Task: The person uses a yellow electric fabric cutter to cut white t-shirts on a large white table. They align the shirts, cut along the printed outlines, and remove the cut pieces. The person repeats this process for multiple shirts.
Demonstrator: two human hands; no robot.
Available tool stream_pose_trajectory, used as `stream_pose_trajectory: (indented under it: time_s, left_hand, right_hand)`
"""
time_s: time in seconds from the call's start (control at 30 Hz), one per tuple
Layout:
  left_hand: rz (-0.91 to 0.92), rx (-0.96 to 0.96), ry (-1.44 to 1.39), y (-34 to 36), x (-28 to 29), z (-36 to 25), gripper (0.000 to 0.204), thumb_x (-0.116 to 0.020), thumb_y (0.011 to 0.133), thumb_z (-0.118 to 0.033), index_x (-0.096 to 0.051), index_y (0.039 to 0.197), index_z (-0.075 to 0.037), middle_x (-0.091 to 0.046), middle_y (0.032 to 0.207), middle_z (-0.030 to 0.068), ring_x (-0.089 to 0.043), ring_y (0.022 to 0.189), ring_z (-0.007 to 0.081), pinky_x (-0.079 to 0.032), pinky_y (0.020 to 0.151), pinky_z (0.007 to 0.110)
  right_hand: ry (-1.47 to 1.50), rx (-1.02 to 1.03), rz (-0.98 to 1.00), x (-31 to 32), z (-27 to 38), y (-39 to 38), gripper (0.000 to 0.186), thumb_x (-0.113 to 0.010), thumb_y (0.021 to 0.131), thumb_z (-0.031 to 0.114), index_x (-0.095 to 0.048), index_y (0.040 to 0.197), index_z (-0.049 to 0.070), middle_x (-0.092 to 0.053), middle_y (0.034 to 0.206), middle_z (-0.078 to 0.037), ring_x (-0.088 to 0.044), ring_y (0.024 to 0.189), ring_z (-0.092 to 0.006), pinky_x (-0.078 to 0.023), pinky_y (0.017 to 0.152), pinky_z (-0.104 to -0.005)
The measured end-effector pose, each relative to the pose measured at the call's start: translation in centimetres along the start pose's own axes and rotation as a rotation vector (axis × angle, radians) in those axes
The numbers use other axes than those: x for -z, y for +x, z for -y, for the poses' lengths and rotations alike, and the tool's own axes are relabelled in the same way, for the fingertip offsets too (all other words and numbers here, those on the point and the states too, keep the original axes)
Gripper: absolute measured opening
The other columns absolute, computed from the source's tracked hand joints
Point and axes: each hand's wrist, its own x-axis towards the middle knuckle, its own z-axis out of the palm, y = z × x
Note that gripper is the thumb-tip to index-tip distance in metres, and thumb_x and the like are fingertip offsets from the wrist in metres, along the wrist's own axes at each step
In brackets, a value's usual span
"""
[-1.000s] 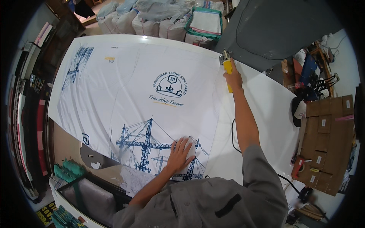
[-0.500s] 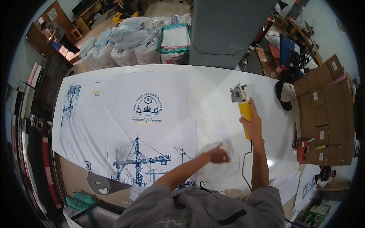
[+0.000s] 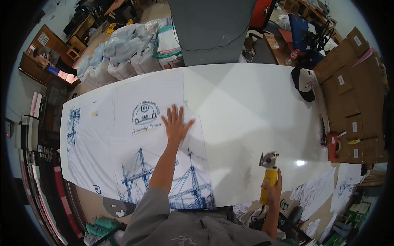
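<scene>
White fabric printed with blue cranes and an emblem covers the left part of the white table. My left hand lies flat on it beside the emblem, fingers spread. In my right hand is a yellow electric rotary cutter, its round blade pointing away from me. The cutter is at the near side of the table, to the right of the fabric's edge. Part of its cord hangs below the handle.
A cap and black scissors are at the table's right edge, by cardboard boxes. Behind the table stand a grey pillar and stuffed sacks. White cloth pieces lie at the lower right. Another person is at the far left.
My left hand has moved left onto the printed fabric and spread open. My right hand has drawn the cutter nearer to me. The loose white cloth by my left hand is off the tabletop.
</scene>
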Motion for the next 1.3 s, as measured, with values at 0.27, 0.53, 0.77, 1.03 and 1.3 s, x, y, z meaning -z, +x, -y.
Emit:
stream_pose_trajectory:
  time_s: [0.27, 0.53, 0.77, 1.03, 1.3]
  left_hand:
    - [-0.069, 0.14, -0.143, 17.0, -1.1, -4.2, 0.097, -0.043, 0.099, -0.082, -0.031, 0.171, -0.018, -0.016, 0.18, 0.0162, -0.007, 0.166, 0.0424, -0.002, 0.127, 0.071]
    - [-0.345, -0.11, -0.351, 3.2, -0.5, -4.4, 0.079, -0.057, 0.105, -0.056, -0.04, 0.165, -0.007, -0.026, 0.176, 0.0182, -0.017, 0.165, 0.04, -0.012, 0.13, 0.065]
    - [0.125, -0.036, -0.118, -23.4, -1.4, -7.2, 0.076, -0.048, 0.108, -0.06, -0.035, 0.17, -0.017, -0.013, 0.181, 0.0159, -0.01, 0.166, 0.0421, -0.008, 0.127, 0.072]
    - [0.116, -0.211, -0.578, -27.7, -0.5, -9.7, 0.078, -0.052, 0.108, -0.055, -0.033, 0.169, -0.01, -0.015, 0.18, 0.0159, -0.011, 0.166, 0.0397, -0.01, 0.131, 0.064]
    - [-0.219, 0.152, -0.263, -35.1, 5.4, 25.4, 0.068, -0.068, 0.102, -0.033, -0.047, 0.159, -0.003, -0.036, 0.169, 0.021, -0.025, 0.16, 0.0444, -0.017, 0.129, 0.065]
  right_hand:
    - [0.035, -0.057, -0.142, 3.6, -2.4, -4.5, 0.103, -0.067, 0.073, -0.001, -0.029, 0.169, 0.006, -0.064, 0.116, -0.015, -0.068, 0.088, -0.0249, -0.06, 0.074, -0.0358]
    - [0.06, -0.028, -0.031, 2.6, -1.3, -5.0, 0.104, -0.071, 0.073, 0.003, -0.03, 0.168, 0.005, -0.064, 0.114, -0.016, -0.069, 0.084, -0.0267, -0.061, 0.075, -0.0359]
    - [0.012, 0.041, 0.208, -2.1, 1.5, -5.1, 0.104, -0.07, 0.076, 0.003, -0.026, 0.169, 0.007, -0.063, 0.118, -0.017, -0.07, 0.087, -0.0277, -0.061, 0.075, -0.037]
    - [0.03, 0.1, 0.381, -8.4, 2.3, -11.3, 0.107, -0.074, 0.08, 0.002, -0.017, 0.171, 0.009, -0.06, 0.131, -0.019, -0.072, 0.103, -0.0313, -0.061, 0.083, -0.0394]
    - [-0.272, 0.242, 0.533, -16.7, -4.0, -20.7, 0.112, -0.075, 0.075, 0.0, -0.02, 0.172, 0.008, -0.059, 0.142, -0.022, -0.066, 0.121, -0.0329, -0.056, 0.101, -0.0405]
